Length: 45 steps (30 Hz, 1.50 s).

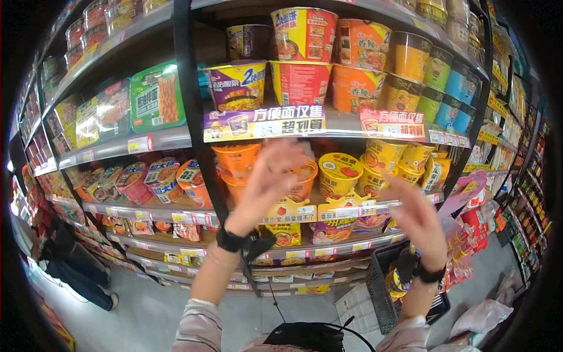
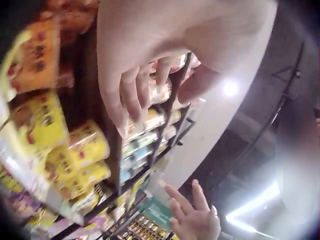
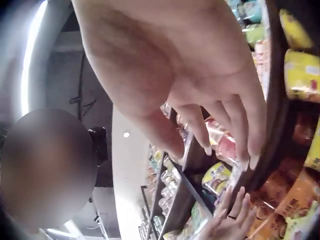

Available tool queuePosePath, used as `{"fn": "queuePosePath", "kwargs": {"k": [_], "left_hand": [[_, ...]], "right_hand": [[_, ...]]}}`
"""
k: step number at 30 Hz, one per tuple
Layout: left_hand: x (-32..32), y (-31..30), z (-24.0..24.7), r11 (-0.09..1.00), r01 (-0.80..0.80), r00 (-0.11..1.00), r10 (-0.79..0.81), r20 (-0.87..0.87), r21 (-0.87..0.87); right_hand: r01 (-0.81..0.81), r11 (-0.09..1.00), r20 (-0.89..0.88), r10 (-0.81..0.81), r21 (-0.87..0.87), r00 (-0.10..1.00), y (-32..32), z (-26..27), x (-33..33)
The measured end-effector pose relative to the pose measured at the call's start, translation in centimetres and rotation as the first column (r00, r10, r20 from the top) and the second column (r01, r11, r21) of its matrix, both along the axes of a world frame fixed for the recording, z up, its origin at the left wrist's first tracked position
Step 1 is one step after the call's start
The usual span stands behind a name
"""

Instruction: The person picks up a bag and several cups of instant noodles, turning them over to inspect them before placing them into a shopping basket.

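Observation:
In the head view the left hand [image 1: 272, 176] is raised before the orange noodle tubs [image 1: 237, 157], its fingers relaxed and holding nothing. The right hand [image 1: 415, 220], also holding nothing, hovers before the shelf edge, right of the yellow noodle tubs [image 1: 340, 175]. The left wrist view has the left hand [image 2: 175, 45] with loosely bent fingers, and the right hand [image 2: 197, 220] farther off with fingers spread. From the right wrist the right hand [image 3: 185, 65] appears with relaxed fingers, the left hand [image 3: 232, 220] beyond it. Neither hand visibly touches a tub.
Noodle tubs [image 1: 305, 35] stand stacked on the upper shelf, above promotional signs [image 1: 264, 124]. A dark basket [image 1: 381, 293] holding packages is on the floor at right, near plastic bags [image 1: 484, 317]. Another person's dark-clothed legs [image 1: 76, 281] are at left.

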<state>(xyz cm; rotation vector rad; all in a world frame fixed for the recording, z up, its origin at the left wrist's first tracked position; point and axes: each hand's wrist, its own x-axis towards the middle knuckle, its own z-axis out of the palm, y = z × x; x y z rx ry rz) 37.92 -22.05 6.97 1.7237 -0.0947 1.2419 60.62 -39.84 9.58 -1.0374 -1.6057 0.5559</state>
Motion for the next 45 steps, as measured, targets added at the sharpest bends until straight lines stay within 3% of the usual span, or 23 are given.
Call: {"fn": "queuePosePath", "kwargs": {"k": [2,4,5,8,10,12,14,18,20,21,22,24,26,29,33,34,36,37,38,40,42,43,45], "left_hand": [[-0.9,1.0,5.2,0.985,-0.121,0.992,0.115,0.055,0.123],[-1.4,2.7,8.7,0.881,-0.41,0.905,0.426,-0.018,0.234],[-1.0,4.2,9.9,0.868,-0.457,0.887,0.462,0.019,0.195],[0.0,7.2,13.8,0.838,-0.51,0.857,0.513,0.038,0.192],[1.0,9.1,15.7,0.9,-0.427,0.904,0.421,0.072,0.094],[1.4,10.7,17.3,0.912,-0.398,0.917,0.396,0.043,0.102],[1.6,11.2,18.7,0.837,-0.517,0.844,0.533,-0.057,0.182],[3.2,13.3,19.9,0.841,-0.525,0.84,0.537,-0.079,0.133],[3.3,12.9,20.3,0.7,-0.634,0.667,0.71,-0.226,0.328],[4.1,14.5,20.6,0.552,-0.714,0.511,0.831,-0.218,0.432],[4.7,15.3,20.6,0.529,-0.728,0.503,0.844,-0.184,0.436],[5.2,16.4,20.7,0.681,-0.61,0.657,0.72,-0.222,0.404],[5.3,14.7,20.8,0.632,-0.641,0.616,0.762,-0.201,0.436],[4.9,12.3,20.7,0.586,-0.656,0.594,0.79,-0.153,0.476],[4.5,8.5,19.9,0.709,-0.573,0.751,0.655,-0.083,0.411],[4.5,7.9,19.5,0.653,-0.602,0.728,0.685,-0.02,0.459],[4.5,6.2,18.4,0.551,-0.636,0.695,0.713,0.09,0.54],[4.1,4.3,17.6,0.504,-0.634,0.661,0.747,0.073,0.586],[3.7,2.3,16.8,0.459,-0.621,0.634,0.771,0.062,0.636],[4.1,0.1,14.3,0.308,-0.687,0.602,0.749,0.277,0.658],[4.6,-2.9,11.8,0.406,-0.618,0.689,0.691,0.216,0.673],[5.1,-4.1,10.7,0.524,-0.535,0.773,0.621,0.133,0.663],[6.8,-5.9,8.0,0.647,-0.434,0.86,0.506,0.073,0.627]], "right_hand": [[0.038,0.977,0.242,-0.089,0.208,0.966,4.7,4.0,0.1],[0.083,0.954,0.311,-0.174,0.287,0.934,9.0,8.6,-1.3],[0.05,0.94,0.265,-0.146,0.338,0.953,11.6,10.2,-1.8],[0.15,0.813,0.23,-0.329,0.562,0.916,19.8,13.3,-1.6],[0.22,0.715,0.231,-0.476,0.663,0.848,23.5,14.8,-1.5],[0.264,0.593,0.182,-0.585,0.761,0.79,25.9,15.7,-1.2],[0.302,0.569,0.143,-0.607,0.765,0.781,26.8,16.3,-1.3],[0.345,0.749,0.138,-0.498,0.566,0.856,27.1,16.9,-1.7],[0.332,0.781,0.117,-0.455,0.529,0.883,25.9,17.2,-2.5],[0.351,0.761,0.114,-0.483,0.546,0.868,27.3,17.3,-1.5],[0.327,0.779,0.111,-0.448,0.534,0.887,27.5,17.5,-1.4],[0.277,0.817,0.106,-0.378,0.506,0.92,27.7,17.7,-1.3],[0.241,0.808,0.113,-0.352,0.538,0.929,28.4,17.7,-0.8],[0.191,0.782,0.07,-0.286,0.593,0.956,27.2,17.4,-0.8],[0.131,0.804,0.003,-0.163,0.58,0.987,22.9,16.7,-1.5],[0.115,0.815,-0.03,-0.12,0.568,0.992,21.2,16.4,-2.1],[0.17,0.818,0.0,-0.204,0.549,0.979,18.2,15.6,-1.9],[0.162,0.82,-0.032,-0.173,0.549,0.984,16.3,14.7,-2.2],[0.229,0.792,-0.035,-0.254,0.566,0.967,14.8,13.9,-1.9],[0.196,0.782,-0.031,-0.221,0.591,0.975,10.9,12.1,-1.5],[0.24,0.802,-0.036,-0.264,0.547,0.964,6.3,10.2,-1.7],[0.27,0.799,-0.004,-0.318,0.537,0.948,4.4,9.2,-1.3],[0.354,0.779,0.059,-0.445,0.518,0.894,0.8,6.6,-0.4]]}}
